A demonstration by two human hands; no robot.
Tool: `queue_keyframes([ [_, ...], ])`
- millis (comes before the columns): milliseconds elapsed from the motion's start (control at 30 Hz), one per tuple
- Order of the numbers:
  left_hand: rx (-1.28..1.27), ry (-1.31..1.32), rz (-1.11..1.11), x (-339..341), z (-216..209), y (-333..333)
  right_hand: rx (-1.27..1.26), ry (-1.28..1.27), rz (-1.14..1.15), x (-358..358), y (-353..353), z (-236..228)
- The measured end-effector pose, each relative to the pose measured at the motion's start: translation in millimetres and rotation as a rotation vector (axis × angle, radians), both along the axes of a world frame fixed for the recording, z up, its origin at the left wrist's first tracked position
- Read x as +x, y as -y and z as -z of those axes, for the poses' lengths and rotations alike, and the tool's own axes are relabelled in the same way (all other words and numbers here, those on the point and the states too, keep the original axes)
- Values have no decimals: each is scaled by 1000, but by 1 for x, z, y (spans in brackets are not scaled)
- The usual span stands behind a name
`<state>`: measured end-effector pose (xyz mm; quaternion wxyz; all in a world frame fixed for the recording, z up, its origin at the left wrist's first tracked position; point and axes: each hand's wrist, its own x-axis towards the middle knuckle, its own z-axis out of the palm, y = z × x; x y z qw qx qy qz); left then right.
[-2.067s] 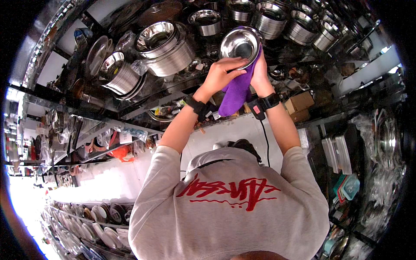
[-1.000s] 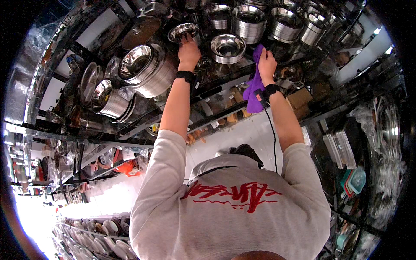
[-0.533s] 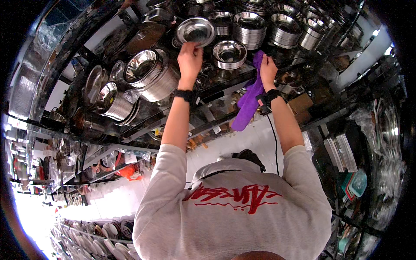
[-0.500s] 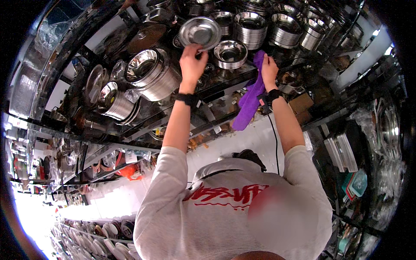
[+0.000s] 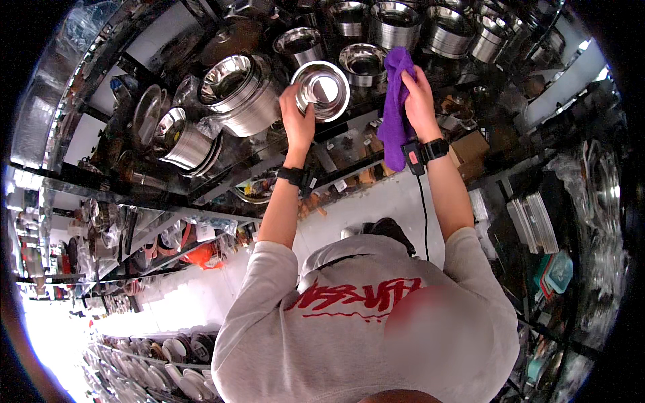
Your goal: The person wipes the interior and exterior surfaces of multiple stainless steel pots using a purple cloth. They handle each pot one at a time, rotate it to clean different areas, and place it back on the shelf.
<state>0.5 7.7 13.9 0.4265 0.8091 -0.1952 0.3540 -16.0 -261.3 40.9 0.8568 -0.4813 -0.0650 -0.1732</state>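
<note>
My left hand (image 5: 297,121) grips a shiny steel bowl (image 5: 322,92) by its left rim, with the hollow side facing up toward me. In my right hand (image 5: 420,104) is a purple cloth (image 5: 395,111), bunched at the top and hanging down over the shelf's front edge. The cloth and the held bowl are apart. Just beyond the held bowl, a short stack of steel bowls (image 5: 363,66) and another steel bowl stack (image 5: 299,44) stand on the shelf.
Tall stacks of steel bowls (image 5: 396,25) line the back of the shelf. Left of my hand stands a wide steel bowl stack (image 5: 243,101), with a smaller stack (image 5: 183,142) beside it. A black cable (image 5: 424,215) hangs from my right wrist. Below the shelf is white floor (image 5: 322,225).
My left hand has brought the bowl nearer and a little to the right, uncovering a stack behind it. The right hand has raised the cloth slightly.
</note>
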Motion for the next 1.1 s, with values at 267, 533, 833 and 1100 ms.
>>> queue_keyframes([
  [267,-345,-490,199,-7,8,2,4,153,-61,-14,-39,-40],
  [533,-1109,-811,731,0,8,-6,-374,57,119,2,-47,-10],
  [833,-1165,-912,959,5,13,-25,156,-55,-440,9,-95,28],
  [1100,-1224,-883,866,2,17,-23,187,-118,-513,16,-92,38],
])
